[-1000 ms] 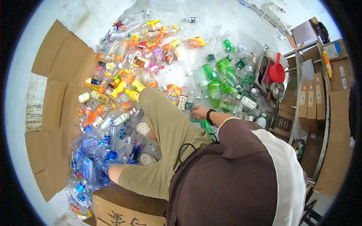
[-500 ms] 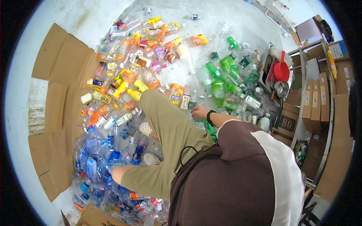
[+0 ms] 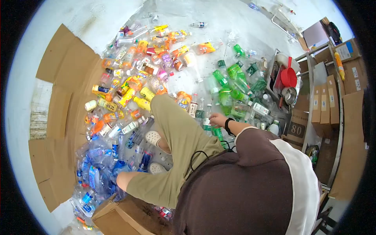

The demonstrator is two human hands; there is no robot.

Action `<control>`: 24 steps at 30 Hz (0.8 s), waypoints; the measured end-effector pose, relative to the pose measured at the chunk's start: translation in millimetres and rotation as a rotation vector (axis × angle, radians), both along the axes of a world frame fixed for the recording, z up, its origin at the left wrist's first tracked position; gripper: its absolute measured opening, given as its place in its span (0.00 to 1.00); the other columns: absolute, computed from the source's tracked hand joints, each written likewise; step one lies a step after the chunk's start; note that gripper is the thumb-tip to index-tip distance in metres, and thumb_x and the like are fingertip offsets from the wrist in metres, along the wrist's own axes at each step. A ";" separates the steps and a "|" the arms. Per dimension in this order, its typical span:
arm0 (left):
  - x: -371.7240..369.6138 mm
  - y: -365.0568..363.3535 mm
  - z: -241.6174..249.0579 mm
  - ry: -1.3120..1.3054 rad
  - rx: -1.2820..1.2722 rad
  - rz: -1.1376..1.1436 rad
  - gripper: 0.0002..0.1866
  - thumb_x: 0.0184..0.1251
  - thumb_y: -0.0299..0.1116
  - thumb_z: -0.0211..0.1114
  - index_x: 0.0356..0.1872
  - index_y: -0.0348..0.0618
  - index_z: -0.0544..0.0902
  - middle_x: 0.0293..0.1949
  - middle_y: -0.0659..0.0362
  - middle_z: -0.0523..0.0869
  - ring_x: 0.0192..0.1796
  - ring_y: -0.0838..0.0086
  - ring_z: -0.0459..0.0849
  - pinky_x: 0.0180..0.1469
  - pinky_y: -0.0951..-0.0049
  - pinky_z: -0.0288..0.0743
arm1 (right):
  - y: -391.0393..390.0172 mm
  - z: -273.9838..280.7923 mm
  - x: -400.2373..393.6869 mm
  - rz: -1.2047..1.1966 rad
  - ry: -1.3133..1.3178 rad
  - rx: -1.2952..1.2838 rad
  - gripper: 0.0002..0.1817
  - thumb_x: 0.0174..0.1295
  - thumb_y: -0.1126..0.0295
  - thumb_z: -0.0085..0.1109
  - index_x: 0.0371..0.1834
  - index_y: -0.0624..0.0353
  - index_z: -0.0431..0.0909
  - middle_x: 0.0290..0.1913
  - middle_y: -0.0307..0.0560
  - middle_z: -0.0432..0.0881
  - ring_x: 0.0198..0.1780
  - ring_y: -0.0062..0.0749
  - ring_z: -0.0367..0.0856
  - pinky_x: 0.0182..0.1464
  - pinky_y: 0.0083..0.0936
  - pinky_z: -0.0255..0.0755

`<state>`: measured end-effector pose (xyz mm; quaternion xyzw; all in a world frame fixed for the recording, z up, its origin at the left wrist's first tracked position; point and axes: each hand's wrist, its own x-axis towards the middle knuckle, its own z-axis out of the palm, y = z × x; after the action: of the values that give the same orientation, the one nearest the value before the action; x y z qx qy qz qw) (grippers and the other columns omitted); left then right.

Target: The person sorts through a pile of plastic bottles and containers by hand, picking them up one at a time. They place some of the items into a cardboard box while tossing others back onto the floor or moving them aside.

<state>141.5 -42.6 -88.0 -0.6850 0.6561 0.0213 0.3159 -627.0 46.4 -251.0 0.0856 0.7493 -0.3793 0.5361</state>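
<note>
My right hand (image 3: 217, 120), with a black band at its wrist, is low among the bottles. Its fingers are bent and held together against the right side of a clear bottle (image 3: 207, 119) with a green and white label. Just left of that stand another clear bottle (image 3: 200, 109) and a white-labelled one (image 3: 193, 106). Green bottles (image 3: 226, 98) lie above and right of the hand. Yellow and orange bottles (image 3: 184, 100) are across the knee's far side. My left hand is out of view.
Blue bottles (image 3: 96, 176) pile by my lower knee. A cardboard box (image 3: 121, 217) stands at the bottom, and tall cardboard (image 3: 56, 113) lines the left. At right are a metal rack (image 3: 341, 137), a red pan (image 3: 288, 77) and a printed box (image 3: 297, 127).
My right hand has shifted slightly right, uncovering more of the green-labelled bottle. The cardboard box at the bottom has moved up and shows far more of itself. The view has shifted a little.
</note>
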 end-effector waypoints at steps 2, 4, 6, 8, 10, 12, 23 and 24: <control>-12.4 2.5 9.3 0.056 0.148 -0.080 0.35 0.58 0.65 0.51 0.56 0.48 0.73 0.38 0.45 0.84 0.38 0.58 0.82 0.41 0.60 0.74 | -3.9 8.7 6.4 -0.009 -0.011 0.022 0.19 0.55 0.67 0.55 0.50 0.59 0.72 0.43 0.46 0.80 0.45 0.33 0.79 0.43 0.35 0.75; -207.0 -52.8 133.2 0.169 0.339 0.534 0.39 0.56 0.68 0.52 0.62 0.53 0.68 0.46 0.46 0.82 0.45 0.58 0.81 0.48 0.66 0.75 | -7.1 15.5 6.4 0.052 -0.019 -0.011 0.20 0.55 0.66 0.55 0.51 0.59 0.72 0.43 0.45 0.80 0.44 0.33 0.79 0.43 0.33 0.75; -199.0 -51.2 103.7 0.385 0.433 0.655 0.40 0.56 0.67 0.53 0.64 0.55 0.62 0.52 0.47 0.74 0.50 0.56 0.74 0.52 0.61 0.70 | -11.1 18.5 9.2 0.075 -0.012 -0.006 0.20 0.55 0.65 0.54 0.52 0.59 0.72 0.43 0.45 0.80 0.44 0.33 0.79 0.42 0.31 0.76; -191.0 -58.1 81.2 0.565 0.555 0.814 0.41 0.57 0.67 0.53 0.67 0.56 0.55 0.58 0.49 0.67 0.56 0.55 0.68 0.55 0.56 0.65 | -13.3 19.9 9.5 0.080 -0.026 -0.014 0.19 0.55 0.66 0.55 0.50 0.59 0.73 0.43 0.45 0.80 0.44 0.32 0.79 0.40 0.30 0.76; -172.6 -79.1 58.5 0.701 0.636 1.023 0.43 0.58 0.66 0.53 0.69 0.58 0.49 0.64 0.51 0.59 0.62 0.54 0.62 0.59 0.50 0.60 | -14.1 22.9 7.2 0.066 -0.025 -0.037 0.19 0.55 0.66 0.56 0.50 0.59 0.73 0.43 0.45 0.80 0.44 0.32 0.79 0.39 0.29 0.76; -156.3 -105.1 44.9 0.782 0.618 1.163 0.46 0.58 0.65 0.54 0.71 0.59 0.43 0.70 0.53 0.52 0.68 0.52 0.55 0.63 0.45 0.55 | -12.9 28.7 4.3 0.048 -0.019 -0.056 0.19 0.54 0.67 0.56 0.50 0.58 0.73 0.43 0.45 0.80 0.44 0.31 0.79 0.39 0.29 0.76; -180.0 -169.8 -53.3 1.397 0.242 1.146 0.44 0.61 0.62 0.53 0.71 0.54 0.45 0.69 0.53 0.54 0.68 0.54 0.57 0.63 0.48 0.57 | 21.8 79.2 -3.4 0.088 0.074 0.053 0.21 0.56 0.68 0.55 0.54 0.59 0.70 0.43 0.43 0.79 0.43 0.29 0.78 0.38 0.27 0.75; -181.7 -170.5 -57.4 1.421 0.241 1.150 0.43 0.61 0.62 0.53 0.70 0.53 0.45 0.69 0.53 0.54 0.67 0.54 0.58 0.62 0.48 0.58 | 25.1 78.4 -1.4 0.107 0.076 0.076 0.22 0.56 0.67 0.55 0.55 0.59 0.69 0.43 0.44 0.79 0.43 0.30 0.78 0.39 0.27 0.75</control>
<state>-40.2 -213.1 -145.3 -0.6940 0.2480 0.6588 -0.1513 -628.4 71.5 -172.6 0.0512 0.7864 -0.3245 0.5231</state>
